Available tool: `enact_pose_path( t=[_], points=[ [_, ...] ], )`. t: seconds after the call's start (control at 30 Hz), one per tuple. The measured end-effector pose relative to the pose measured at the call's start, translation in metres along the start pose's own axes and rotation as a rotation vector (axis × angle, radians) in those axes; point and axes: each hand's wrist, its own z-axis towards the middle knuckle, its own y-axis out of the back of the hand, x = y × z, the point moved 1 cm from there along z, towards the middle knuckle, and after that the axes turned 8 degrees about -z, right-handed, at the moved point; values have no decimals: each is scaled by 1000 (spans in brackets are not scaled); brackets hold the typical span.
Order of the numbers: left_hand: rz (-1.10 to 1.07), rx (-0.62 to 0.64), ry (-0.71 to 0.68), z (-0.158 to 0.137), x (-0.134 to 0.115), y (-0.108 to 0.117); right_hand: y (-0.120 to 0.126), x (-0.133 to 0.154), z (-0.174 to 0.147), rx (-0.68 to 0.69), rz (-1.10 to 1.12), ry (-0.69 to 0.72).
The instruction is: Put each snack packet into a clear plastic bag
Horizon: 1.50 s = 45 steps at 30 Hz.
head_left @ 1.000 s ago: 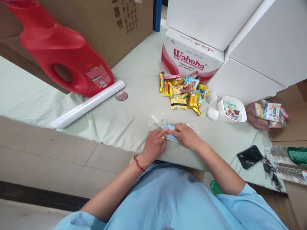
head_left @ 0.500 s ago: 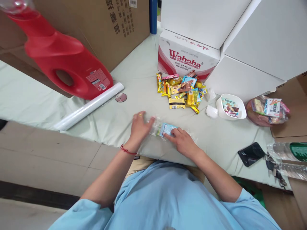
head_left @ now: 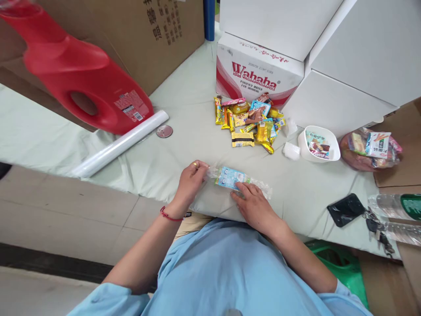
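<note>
A light blue snack packet [head_left: 229,177] lies on the cloth-covered table in front of me, inside clear plastic wrap [head_left: 265,188] that is crumpled past both its ends. My left hand [head_left: 192,179] pinches the wrap's gathered left end between thumb and fingers. On the packet's right part rests my right hand [head_left: 255,204], fingers stretched out and touching the wrap without closing round it. Its fingers cover some of the packet's lower right side.
Beyond the hands, several snacks [head_left: 251,120] are heaped before a Wahaha carton [head_left: 259,74]. To the right stand a white tub [head_left: 319,156], a filled snack bowl [head_left: 357,158] and a phone [head_left: 346,210]. A plastic film roll [head_left: 121,145] and red jug [head_left: 108,74] lie left.
My left hand has gone from spread fingers to a pinch on the wrap's left end. My right hand has shifted right and down, uncovering more of the blue packet.
</note>
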Motion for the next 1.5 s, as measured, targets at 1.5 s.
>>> enact_pose_path(
  t=[1.5],
  points=[
    [739,201,-795,-80,46,-75,42,11,114,183,-45,-330]
  ],
)
